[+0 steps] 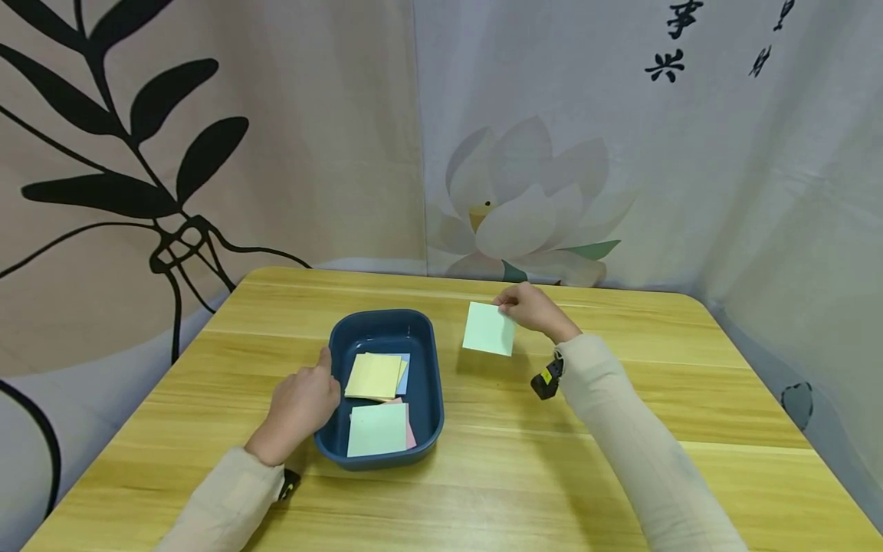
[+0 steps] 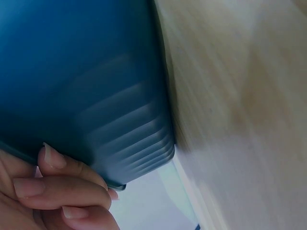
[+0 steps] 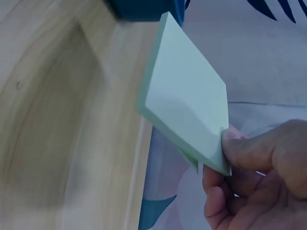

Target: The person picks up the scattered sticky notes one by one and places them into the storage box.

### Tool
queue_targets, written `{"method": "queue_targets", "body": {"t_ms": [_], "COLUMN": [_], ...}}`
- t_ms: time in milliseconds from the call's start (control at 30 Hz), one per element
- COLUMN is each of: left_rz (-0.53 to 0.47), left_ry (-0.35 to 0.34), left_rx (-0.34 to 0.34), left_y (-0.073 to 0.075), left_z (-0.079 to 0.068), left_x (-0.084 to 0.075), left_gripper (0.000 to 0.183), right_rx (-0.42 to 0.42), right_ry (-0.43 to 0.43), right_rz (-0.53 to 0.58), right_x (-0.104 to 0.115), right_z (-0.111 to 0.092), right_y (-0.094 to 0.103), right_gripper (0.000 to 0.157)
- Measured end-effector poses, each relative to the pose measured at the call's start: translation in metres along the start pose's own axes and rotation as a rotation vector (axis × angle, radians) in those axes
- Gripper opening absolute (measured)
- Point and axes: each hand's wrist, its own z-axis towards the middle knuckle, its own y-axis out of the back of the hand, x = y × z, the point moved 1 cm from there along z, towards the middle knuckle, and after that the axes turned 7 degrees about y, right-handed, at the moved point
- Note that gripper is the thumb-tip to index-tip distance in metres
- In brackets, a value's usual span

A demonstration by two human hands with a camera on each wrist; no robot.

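A pad of pale green sticky notes (image 1: 488, 330) is pinched at one corner by my right hand (image 1: 534, 308), raised over the table right of a dark blue plastic basin (image 1: 436, 368). The right wrist view shows the pad's (image 3: 187, 96) thickness, with the thumb on its face and the fingers behind. My left hand (image 1: 302, 402) grips the basin's left rim; in the left wrist view its fingers (image 2: 72, 191) curl under the rim against the outer wall. Inside the basin lie a yellow pad (image 1: 372, 376) over a blue one (image 1: 404, 376), and a green pad (image 1: 377, 429) over a pink one (image 1: 411, 438).
The basin stands on a light wooden table (image 1: 552, 475) with rounded far corners. A printed curtain (image 1: 331, 153) hangs right behind the far edge. Dark wrist cameras (image 1: 547, 379) are strapped at both cuffs.
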Motion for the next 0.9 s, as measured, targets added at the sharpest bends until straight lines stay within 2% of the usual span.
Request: {"method": "queue_targets", "body": {"t_ms": [500, 900], "left_rz": [0.003, 0.002], "left_ry": [-0.004, 0.001], "left_rx": [-0.008, 0.001], "left_y": [0.000, 0.001], "left_z": [0.000, 0.000], "left_x": [0.000, 0.000], "left_gripper": [0.057, 0.057], "right_rx": [0.010, 0.053], "right_ry": [0.051, 0.064], "right_rz": [-0.004, 0.004], "right_x": [0.034, 0.065], "right_z": [0.009, 0.026], "right_y": [-0.005, -0.028], "right_gripper": [0.026, 0.023]}}
